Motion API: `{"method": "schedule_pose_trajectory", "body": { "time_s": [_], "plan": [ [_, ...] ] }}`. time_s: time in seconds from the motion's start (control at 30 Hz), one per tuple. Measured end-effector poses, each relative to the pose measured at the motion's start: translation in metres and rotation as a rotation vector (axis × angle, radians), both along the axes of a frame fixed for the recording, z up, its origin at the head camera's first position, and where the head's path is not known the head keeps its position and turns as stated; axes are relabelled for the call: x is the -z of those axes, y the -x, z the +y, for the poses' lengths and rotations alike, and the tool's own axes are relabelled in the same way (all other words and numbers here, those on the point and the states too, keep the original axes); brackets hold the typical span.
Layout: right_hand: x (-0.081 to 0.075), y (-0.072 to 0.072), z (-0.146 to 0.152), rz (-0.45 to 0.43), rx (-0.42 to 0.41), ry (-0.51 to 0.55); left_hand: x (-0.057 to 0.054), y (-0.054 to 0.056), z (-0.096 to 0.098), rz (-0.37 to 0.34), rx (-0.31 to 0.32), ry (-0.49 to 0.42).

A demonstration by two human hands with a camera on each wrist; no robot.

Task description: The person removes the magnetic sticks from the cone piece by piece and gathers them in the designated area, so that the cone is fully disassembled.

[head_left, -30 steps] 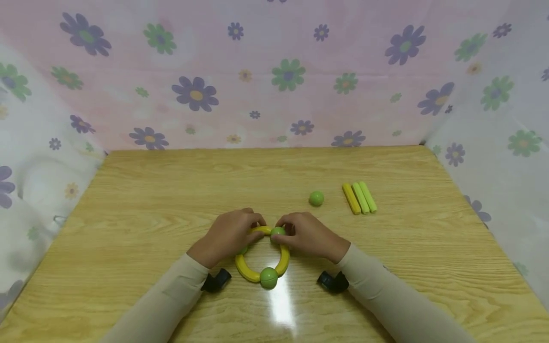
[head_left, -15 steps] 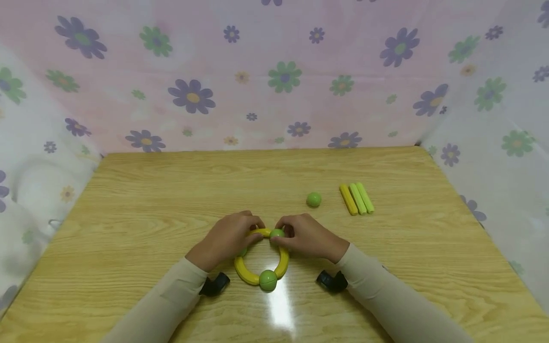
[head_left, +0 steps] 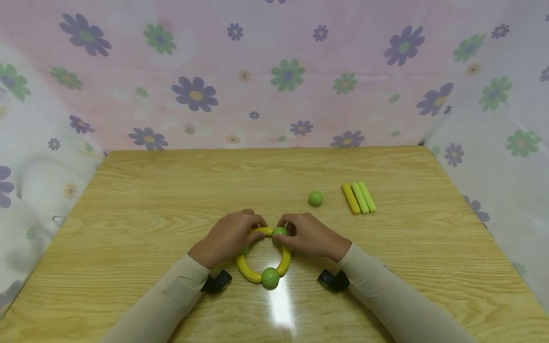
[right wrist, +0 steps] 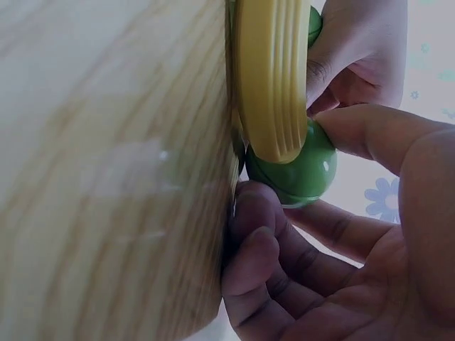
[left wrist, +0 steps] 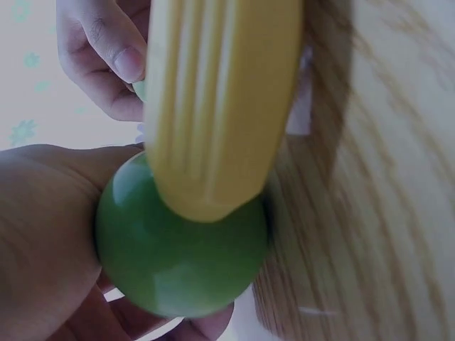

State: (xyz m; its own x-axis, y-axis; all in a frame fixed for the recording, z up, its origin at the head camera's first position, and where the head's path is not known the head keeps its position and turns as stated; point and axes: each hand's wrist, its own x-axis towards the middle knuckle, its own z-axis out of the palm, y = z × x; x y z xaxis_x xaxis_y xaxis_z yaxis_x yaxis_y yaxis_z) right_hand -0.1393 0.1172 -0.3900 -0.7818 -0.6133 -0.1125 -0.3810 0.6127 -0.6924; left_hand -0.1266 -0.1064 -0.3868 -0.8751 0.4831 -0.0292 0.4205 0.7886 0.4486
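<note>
A ring of curved yellow rods (head_left: 248, 270) joined by green balls (head_left: 270, 277) lies on the wooden table, framed by both hands. At its far side, my left hand (head_left: 230, 237) holds the far yellow rod (head_left: 265, 231) between thumb and fingers. Another green ball (left wrist: 181, 241) of the ring sits right beside the left palm in the left wrist view. My right hand (head_left: 315, 238) pinches the ring's far right green ball (head_left: 280, 233), thumb on the near side. In the right wrist view that ball (right wrist: 302, 167) meets the ridged end of a yellow rod (right wrist: 274, 78).
Beyond the right hand, a loose green ball (head_left: 316, 198) rests on the table (head_left: 171, 186). To its right lie a straight yellow stick (head_left: 350, 198) and two pale yellow-green sticks (head_left: 363, 197), side by side. A flowered cloth (head_left: 266, 105) hangs behind the table and at both sides.
</note>
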Motion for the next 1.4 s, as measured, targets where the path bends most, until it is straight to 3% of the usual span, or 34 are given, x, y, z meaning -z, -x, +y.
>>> {"method": "schedule_pose_trajectory", "body": {
  "time_s": [0.47, 0.63, 0.77, 0.9, 1.0, 1.17, 1.4],
  "plan": [
    [-0.002, 0.002, 0.012, -0.007, 0.011, -0.052, -0.003, 0.001, 0.0, 0.063, -0.064, 0.075],
    [-0.005, -0.001, 0.018, -0.002, -0.012, -0.089, -0.007, 0.0, -0.003, 0.022, -0.043, 0.137],
    [-0.006, -0.007, 0.024, 0.012, -0.004, -0.124, -0.012, -0.002, -0.009, -0.061, -0.029, 0.175],
    [-0.006, -0.015, 0.03, 0.03, 0.0, -0.169, -0.012, -0.002, -0.013, -0.15, -0.041, 0.132],
    [-0.006, -0.021, 0.033, 0.059, -0.007, -0.203, -0.01, 0.0, -0.013, -0.166, -0.056, 0.099],
    [-0.007, -0.032, 0.033, 0.123, -0.032, -0.276, -0.007, 0.002, -0.011, -0.131, -0.092, 0.077],
    [-0.011, -0.044, 0.028, 0.121, -0.117, -0.282, -0.007, 0.004, -0.008, -0.097, -0.135, 0.054]
  ]
}}
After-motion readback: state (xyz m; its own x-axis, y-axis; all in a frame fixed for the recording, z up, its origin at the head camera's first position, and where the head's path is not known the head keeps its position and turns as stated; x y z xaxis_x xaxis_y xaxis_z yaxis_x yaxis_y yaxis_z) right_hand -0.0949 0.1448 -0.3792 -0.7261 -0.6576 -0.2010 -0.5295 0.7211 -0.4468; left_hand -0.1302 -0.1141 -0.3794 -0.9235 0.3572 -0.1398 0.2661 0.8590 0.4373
